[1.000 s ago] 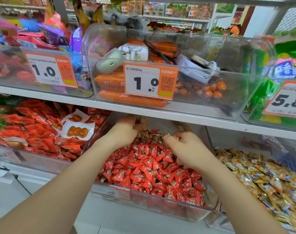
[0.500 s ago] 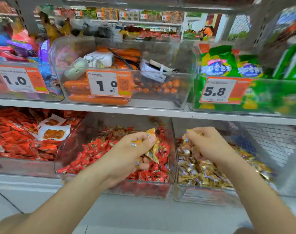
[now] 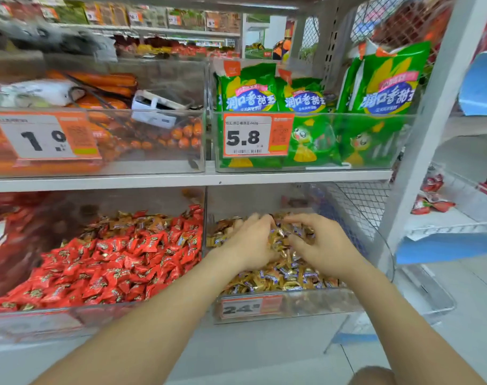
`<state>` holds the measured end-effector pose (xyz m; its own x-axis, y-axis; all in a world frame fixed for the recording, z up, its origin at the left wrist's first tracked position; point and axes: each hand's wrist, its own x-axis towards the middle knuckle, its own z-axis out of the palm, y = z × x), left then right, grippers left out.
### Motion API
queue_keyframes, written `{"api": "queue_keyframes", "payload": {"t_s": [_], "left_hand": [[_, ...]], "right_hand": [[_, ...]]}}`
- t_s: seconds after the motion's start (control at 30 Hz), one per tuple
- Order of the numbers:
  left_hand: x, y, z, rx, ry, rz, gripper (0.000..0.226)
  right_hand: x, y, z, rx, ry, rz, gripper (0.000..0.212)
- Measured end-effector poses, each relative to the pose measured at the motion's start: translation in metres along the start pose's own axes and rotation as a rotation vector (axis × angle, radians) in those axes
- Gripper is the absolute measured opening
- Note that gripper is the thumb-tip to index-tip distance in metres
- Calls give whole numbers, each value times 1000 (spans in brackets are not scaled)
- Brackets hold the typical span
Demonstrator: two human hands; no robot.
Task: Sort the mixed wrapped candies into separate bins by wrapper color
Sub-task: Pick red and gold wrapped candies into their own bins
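Two hands (left hand (image 3: 250, 243), right hand (image 3: 327, 247)) — both inside one gold-candy bin (image 3: 306, 304).

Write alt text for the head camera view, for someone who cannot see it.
A person's left hand and right hand reach into a clear bin of gold-wrapped candies on a shop shelf. The neighbouring bin to the left holds red-wrapped candies with some gold ones mixed in at its back.

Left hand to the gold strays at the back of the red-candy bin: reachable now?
Probably yes: left hand sits next door, only the clear divider to lift over; gold strays lie uncovered.
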<state>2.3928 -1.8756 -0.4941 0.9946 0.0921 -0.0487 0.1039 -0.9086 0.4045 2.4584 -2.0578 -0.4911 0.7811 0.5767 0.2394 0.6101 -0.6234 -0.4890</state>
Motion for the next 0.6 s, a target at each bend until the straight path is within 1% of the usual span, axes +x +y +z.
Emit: {"api": "queue_keyframes", "payload": {"t_s": [0.07, 0.1, 0.13, 0.2, 0.27, 0.33, 0.4, 0.43, 0.47, 0.53, 0.6], "left_hand": [[-3, 0, 0, 95, 8, 8, 69], [-8, 1, -2, 139, 42, 29, 68], [-17, 1, -7, 189, 94, 65, 63], [-39, -3, -17, 249, 275, 154, 40], [-66, -17, -29, 218, 468, 213, 19], [-93, -43, -43, 134, 599, 178, 14], [-115, -79, -58, 95, 656, 42, 16], [-123, -101, -65, 123, 648, -64, 18], [-129, -122, -71, 174, 613, -204, 22], [-137, -162, -82, 256, 484, -519, 38], [-139, -197, -87, 219, 368, -717, 56]], "right_hand": [[-3, -8, -3, 58, 71, 29, 32], [-3, -14, -4, 81, 94, 43, 33], [-3, -23, -4, 111, 107, 50, 33], [-4, -47, -3, 162, 104, 39, 31], [-4, -77, 4, 190, 82, -18, 29], [-6, -111, 16, 223, 48, -75, 27], [-5, -144, 32, 247, 19, -135, 27], [-3, -159, 42, 241, 4, -169, 28], [1, -173, 52, 225, -9, -203, 29], [13, -194, 78, 144, -33, -235, 28], [29, -210, 103, 14, -70, -189, 28]]}}
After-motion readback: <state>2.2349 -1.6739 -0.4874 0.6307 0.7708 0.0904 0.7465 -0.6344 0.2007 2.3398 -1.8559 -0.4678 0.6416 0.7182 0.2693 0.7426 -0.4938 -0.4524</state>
